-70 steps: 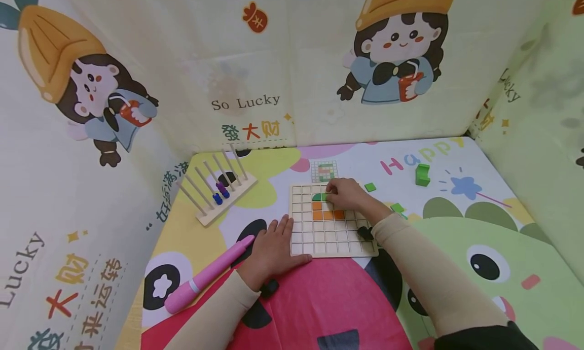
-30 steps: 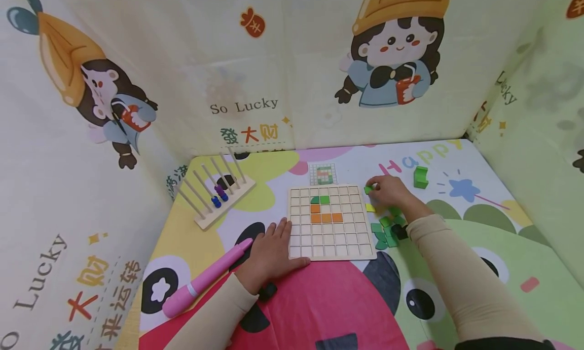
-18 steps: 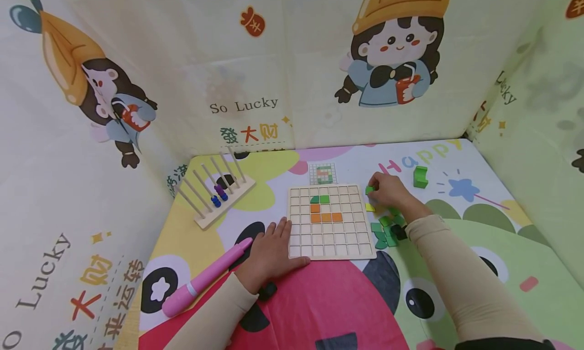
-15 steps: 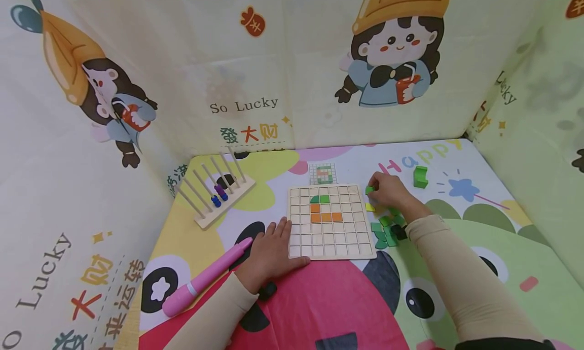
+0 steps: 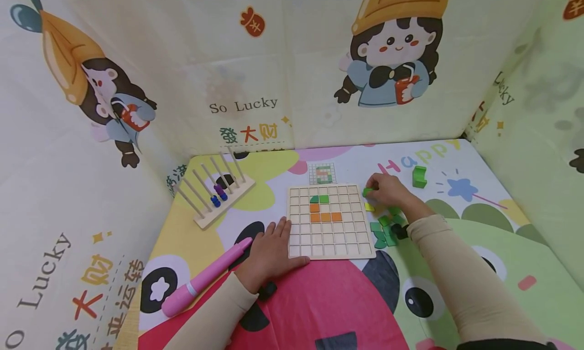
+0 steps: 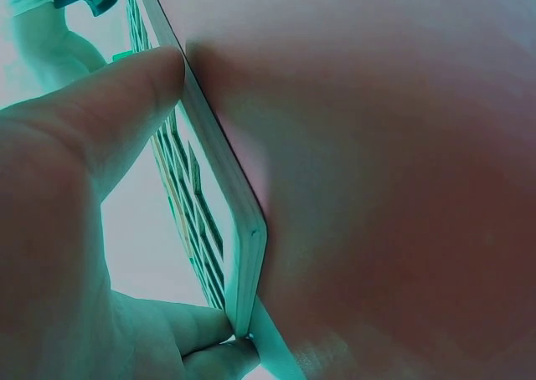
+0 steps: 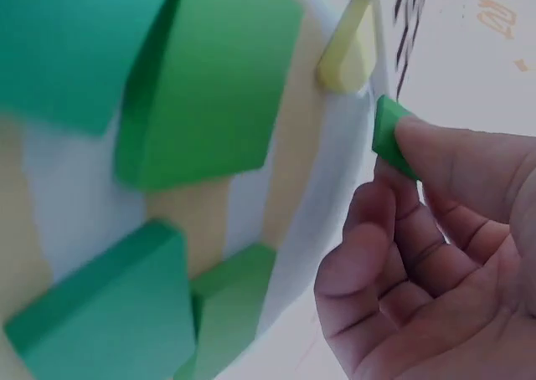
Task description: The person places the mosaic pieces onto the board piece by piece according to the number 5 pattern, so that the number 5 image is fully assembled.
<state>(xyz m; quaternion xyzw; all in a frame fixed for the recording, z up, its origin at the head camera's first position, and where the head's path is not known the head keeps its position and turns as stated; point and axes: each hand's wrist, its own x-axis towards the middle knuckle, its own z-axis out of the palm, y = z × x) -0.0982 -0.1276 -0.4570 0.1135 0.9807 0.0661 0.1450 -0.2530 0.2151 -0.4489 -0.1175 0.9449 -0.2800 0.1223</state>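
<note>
A wooden grid board (image 5: 328,238) lies mid-table, with several orange tiles (image 5: 326,217) and two green pieces, one square tile (image 5: 324,199) and one with a rounded corner (image 5: 315,199), in its cells. My left hand (image 5: 271,251) rests at its near left corner, fingers straight along the left side. In the left wrist view the thumb (image 6: 126,104) touches the board's edge (image 6: 243,246). Beyond the board's right side my right hand (image 5: 388,190) pinches a small green tile (image 7: 391,137) between thumb and fingers.
Loose green tiles (image 5: 385,231) and a yellow piece (image 5: 369,207) lie right of the board. A small printed grid card (image 5: 322,173) is behind it. A green block (image 5: 419,177) stands back right, a peg rack with beads (image 5: 225,203) back left, and a pink pen-shaped stick (image 5: 207,276) front left.
My right hand has left the green square tile on the board, moved right and taken hold of another green tile from the table. My left hand has stayed at the corner.
</note>
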